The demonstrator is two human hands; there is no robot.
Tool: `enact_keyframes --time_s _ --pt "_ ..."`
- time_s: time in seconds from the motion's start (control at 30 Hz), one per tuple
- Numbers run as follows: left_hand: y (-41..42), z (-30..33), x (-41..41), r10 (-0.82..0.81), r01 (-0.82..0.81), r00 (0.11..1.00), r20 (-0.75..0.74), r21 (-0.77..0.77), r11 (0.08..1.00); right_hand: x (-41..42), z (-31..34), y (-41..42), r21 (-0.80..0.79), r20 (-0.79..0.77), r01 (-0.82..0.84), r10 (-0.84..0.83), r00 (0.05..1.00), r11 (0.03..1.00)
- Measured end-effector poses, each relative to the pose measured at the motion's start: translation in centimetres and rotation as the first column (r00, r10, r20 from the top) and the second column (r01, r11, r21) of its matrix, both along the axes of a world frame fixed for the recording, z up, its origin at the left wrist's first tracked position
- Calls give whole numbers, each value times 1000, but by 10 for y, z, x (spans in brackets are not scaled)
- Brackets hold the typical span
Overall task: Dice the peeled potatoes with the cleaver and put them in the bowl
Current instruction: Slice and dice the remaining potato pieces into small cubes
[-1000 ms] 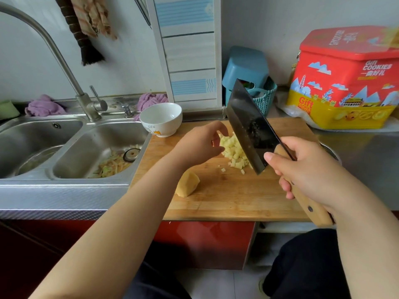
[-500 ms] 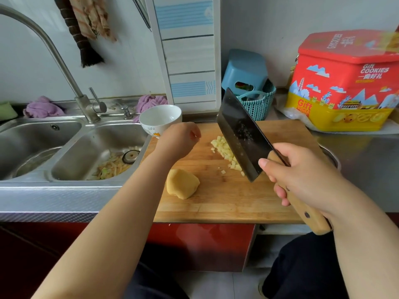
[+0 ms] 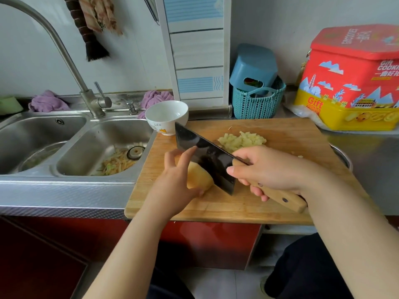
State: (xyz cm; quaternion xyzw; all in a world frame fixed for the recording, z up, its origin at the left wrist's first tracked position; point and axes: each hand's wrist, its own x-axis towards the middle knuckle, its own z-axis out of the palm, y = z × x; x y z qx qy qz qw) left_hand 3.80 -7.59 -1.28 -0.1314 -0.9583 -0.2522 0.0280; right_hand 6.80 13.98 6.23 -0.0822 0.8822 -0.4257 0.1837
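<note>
A peeled potato (image 3: 199, 176), pale yellow and smooth with a rounded top, sits on the near-left part of the wooden cutting board (image 3: 280, 130). The cleaver (image 3: 203, 154), its broad dark blade angled from upper left to lower right, stands against the potato's right side with its lower corner at the board. The left hand (image 3: 174, 184) rests over the potato's left side, thumb at its near edge and fingers loosely spread, the fingertips touching the flat of the blade. The right hand (image 3: 267, 169) is wrapped round the cleaver's light wooden handle, index finger stretched along the blade's base. Beyond the blade, a heap of diced potato (image 3: 241, 141) lies toward the far side of the board, with a few stray bits to its right. A white bowl (image 3: 166, 116) stands at the board's far-left corner, beside the sink (image 3: 86, 145), which holds peelings (image 3: 116, 164) around its drain. The board lies on the counter (image 3: 371, 152), near a teal basket (image 3: 257, 104) and a red and yellow cookie tin (image 3: 349, 83)
</note>
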Motion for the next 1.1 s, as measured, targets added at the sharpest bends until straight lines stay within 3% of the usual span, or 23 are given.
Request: enact_keyframes --time_s 0.17,0.43,0.6,1.1 --pt "9 -14 -8 -81 97 993 -83 225 969 -6 6 10 82 44 13 -17 999 997" --pt "13 -29 -11 -145 185 944 -297 112 976 -20 3 -1 275 52 40 -57 997 961" --pt "19 -23 -21 -152 201 823 -547 31 979 -25 3 -10 384 5 78 -86 996 920" --pt "25 -8 -35 -251 248 841 -480 -72 966 -20 32 -21 442 -76 115 -90 993 889"
